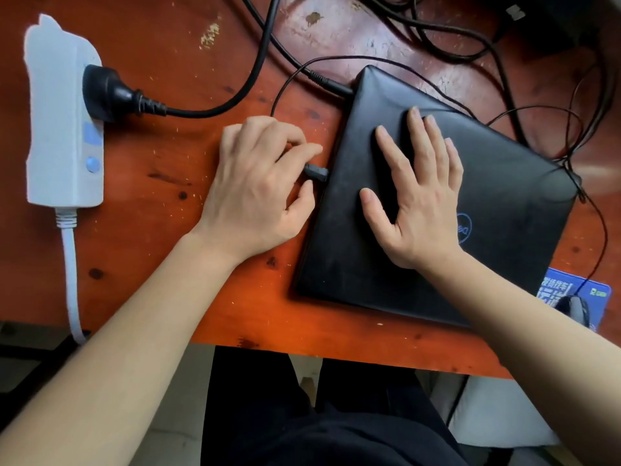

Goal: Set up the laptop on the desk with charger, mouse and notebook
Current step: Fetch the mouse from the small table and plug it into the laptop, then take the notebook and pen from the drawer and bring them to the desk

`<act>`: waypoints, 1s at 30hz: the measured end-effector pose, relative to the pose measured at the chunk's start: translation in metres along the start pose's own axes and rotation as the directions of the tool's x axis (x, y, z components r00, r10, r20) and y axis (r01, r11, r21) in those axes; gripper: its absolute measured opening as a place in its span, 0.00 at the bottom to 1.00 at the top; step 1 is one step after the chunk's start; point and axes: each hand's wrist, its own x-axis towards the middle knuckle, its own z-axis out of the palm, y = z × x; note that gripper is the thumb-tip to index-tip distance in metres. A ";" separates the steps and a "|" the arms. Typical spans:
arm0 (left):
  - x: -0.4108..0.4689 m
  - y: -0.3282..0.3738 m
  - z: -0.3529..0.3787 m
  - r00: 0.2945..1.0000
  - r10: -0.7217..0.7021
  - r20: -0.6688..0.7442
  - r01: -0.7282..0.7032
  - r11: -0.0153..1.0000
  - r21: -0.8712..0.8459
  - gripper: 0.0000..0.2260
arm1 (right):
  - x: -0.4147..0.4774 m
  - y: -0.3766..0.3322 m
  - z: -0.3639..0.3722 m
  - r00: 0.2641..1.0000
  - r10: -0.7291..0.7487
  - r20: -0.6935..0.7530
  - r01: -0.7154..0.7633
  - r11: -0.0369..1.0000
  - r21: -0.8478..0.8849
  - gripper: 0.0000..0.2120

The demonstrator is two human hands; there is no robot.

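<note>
Laptop (504,203): closed, lying askew on the surface (161,203) close to the front edge, charger lead (331,84) already seated at its far left corner. Judged to be mid-step on connecting the mouse: left hand (255,190) pinching a small black plug (316,171) between thumb and fingers, tip right at the laptop's left side edge; cannot tell whether in a port yet. Right hand (420,196) spread flat on the lid, fingers straight, bracing it. Next, probably: squaring the plug to the port and pushing straight in against that brace, minding the thin cable (285,85) looped behind the left hand. Mouse (574,309) on a blue pad (551,287) at the near right, partly hidden by the forearm. No notebook in view. Room: bare stretch between power strip (64,129) and laptop; far side crowded with tangled black cables (437,38); little slack for sliding the laptop toward the body.
</note>
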 end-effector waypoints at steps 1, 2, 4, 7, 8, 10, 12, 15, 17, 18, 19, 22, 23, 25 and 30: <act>0.000 0.000 -0.001 1.000 -0.027 0.000 0.027 1.000 0.003 0.13 | 0.000 -0.001 0.000 1.000 -0.001 0.000 0.001 1.000 0.002 0.31; 0.000 0.001 -0.001 1.000 -0.026 0.009 0.026 0.999 0.019 0.13 | 0.000 0.000 -0.001 1.000 0.000 -0.001 0.000 1.000 0.007 0.31; 0.000 0.001 0.001 0.999 0.029 0.033 -0.030 0.999 0.045 0.10 | 0.001 0.000 -0.001 1.000 0.000 -0.005 0.000 1.000 0.009 0.31; 0.001 -0.001 0.005 0.994 0.102 0.049 -0.103 0.994 0.026 0.08 | 0.000 0.002 -0.001 1.000 0.007 -0.009 -0.007 1.000 0.012 0.31; 0.000 -0.004 0.003 0.993 0.113 0.046 -0.114 0.993 0.023 0.08 | 0.001 0.000 0.000 1.000 0.005 -0.009 -0.005 1.000 0.015 0.31; 0.002 -0.006 0.003 0.991 0.123 0.051 -0.124 0.992 0.021 0.08 | 0.002 -0.001 -0.001 1.000 0.007 -0.005 -0.006 1.000 0.017 0.31; 0.003 -0.005 0.003 0.991 0.117 0.057 -0.118 0.993 0.012 0.09 | 0.001 0.000 -0.002 1.000 0.008 -0.003 -0.008 1.000 0.022 0.31; 0.005 0.000 0.003 0.995 0.090 0.040 -0.091 0.996 0.010 0.13 | 0.000 -0.001 -0.001 1.000 0.008 -0.007 -0.008 1.000 0.021 0.31; 0.004 0.002 0.005 0.998 0.061 -0.009 -0.060 0.996 0.067 0.17 | 0.000 -0.001 -0.001 1.000 0.006 -0.018 -0.006 1.000 0.023 0.31; 0.004 0.003 0.005 0.999 0.035 -0.039 -0.031 0.994 0.103 0.19 | 0.000 0.000 0.000 1.000 0.005 -0.024 -0.005 1.000 0.025 0.31; 0.003 0.005 0.005 0.998 0.004 -0.066 0.005 0.991 0.136 0.20 | -0.001 0.000 0.000 1.000 -0.005 -0.028 0.006 1.000 0.025 0.31; 0.004 0.005 0.008 0.989 -0.106 -0.108 0.124 0.976 0.179 0.22 | -0.002 0.001 0.006 0.999 -0.002 -0.032 0.003 1.000 0.026 0.31; 0.005 0.009 0.003 0.983 -0.141 -0.118 0.163 0.964 0.211 0.22 | -0.001 0.001 0.004 0.999 -0.007 -0.035 0.009 0.999 0.039 0.32; 0.004 0.023 -0.003 0.968 -0.224 -0.117 0.246 0.938 0.243 0.22 | -0.004 0.000 -0.001 1.000 -0.004 -0.007 0.005 0.999 0.049 0.32; -0.013 0.069 -0.013 0.892 -0.450 0.033 0.411 0.841 0.352 0.24 | -0.003 0.002 -0.010 0.984 -0.028 0.179 0.018 0.998 0.055 0.32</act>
